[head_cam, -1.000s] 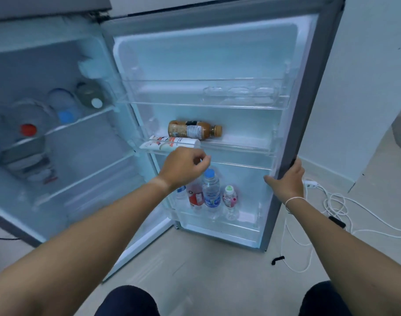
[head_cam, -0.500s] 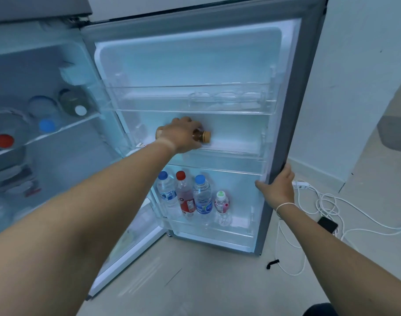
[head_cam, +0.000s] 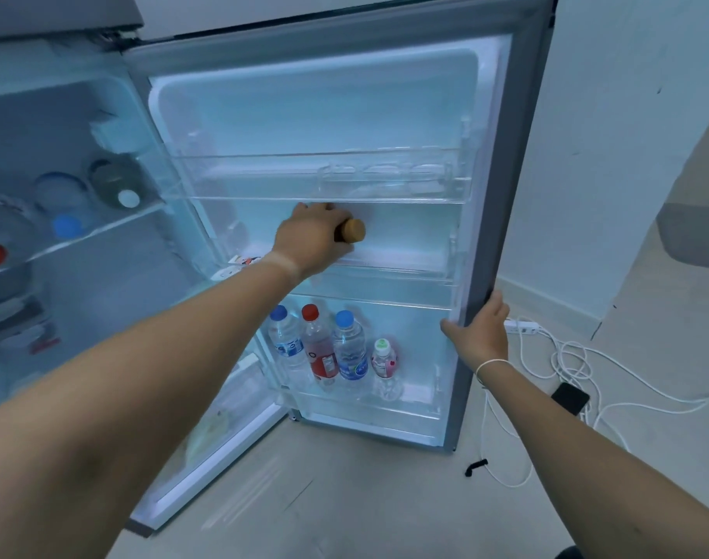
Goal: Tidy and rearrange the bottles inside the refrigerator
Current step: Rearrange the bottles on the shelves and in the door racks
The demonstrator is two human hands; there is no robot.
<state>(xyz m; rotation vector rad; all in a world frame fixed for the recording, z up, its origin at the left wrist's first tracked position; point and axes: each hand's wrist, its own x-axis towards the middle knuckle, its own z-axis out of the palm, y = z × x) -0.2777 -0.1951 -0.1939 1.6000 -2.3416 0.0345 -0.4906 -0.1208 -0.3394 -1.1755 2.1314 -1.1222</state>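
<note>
Floor: cables (head_cam: 566, 357) and a phone (head_cam: 570, 398) at about 4 o'clock, just beside the door's (head_cam: 502, 195) outer edge.
Right hand (head_cam: 480, 336): gripping the door edge at 3 o'clock, thumb on the inner face, fingers wrapped behind – wrist straight, forearm reaching up from lower right.
Bottom rack (head_cam: 369, 409): four upright bottles (head_cam: 332, 349) in a row at 6 o'clock, touching or nearly so; smallest one at the right end.
Left hand (head_cam: 310, 240): curled over the brown bottle (head_cam: 351, 230) on the middle rack (head_cam: 405, 264), dead centre; only the cap and neck showing at the hand's 3 o'clock, so bottle lying on its side, cap pointing right. Arm stretched long from lower left, back of hand up.
Doing it well: probably lifting this one to stand it upright – best to close firmly round the body, clear the rack's front lip before turning, keep the door steady meanwhile.
Risk: rolling or knocking the box (head_cam: 244, 262) at 9 o'clock of the hand.
Far: top rack (head_cam: 324, 195) at 12 o'clock; more bottles (head_cam: 66, 225) on the inner shelf (head_cam: 102, 229) at 9 o'clock, caps facing out.
</note>
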